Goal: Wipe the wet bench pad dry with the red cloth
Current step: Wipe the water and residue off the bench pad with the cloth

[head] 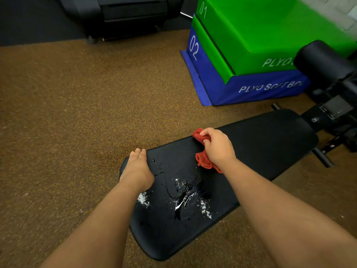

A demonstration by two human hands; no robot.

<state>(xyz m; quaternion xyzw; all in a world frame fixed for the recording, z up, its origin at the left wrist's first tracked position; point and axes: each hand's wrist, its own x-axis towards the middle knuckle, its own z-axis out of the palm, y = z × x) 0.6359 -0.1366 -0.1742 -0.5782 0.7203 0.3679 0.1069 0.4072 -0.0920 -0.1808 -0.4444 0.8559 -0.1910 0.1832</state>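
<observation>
A black bench pad (260, 144) runs from the lower middle up to the right. Water drops and streaks (185, 196) glisten on its near half, with white specks beside them. My right hand (217, 147) grips a bunched red cloth (202, 161) on the pad, just beyond the wet patch; the cloth sticks out above and below my fingers. My left hand (138, 167) lies flat with straight fingers on the pad's left edge, beside the wet area.
Brown speckled rubber floor (77, 113) surrounds the bench. Stacked green and blue plyo soft boxes (241, 55) stand at the upper right. The bench's black frame and roller pad (324, 64) are at the right. A dark machine (125, 16) stands at the top.
</observation>
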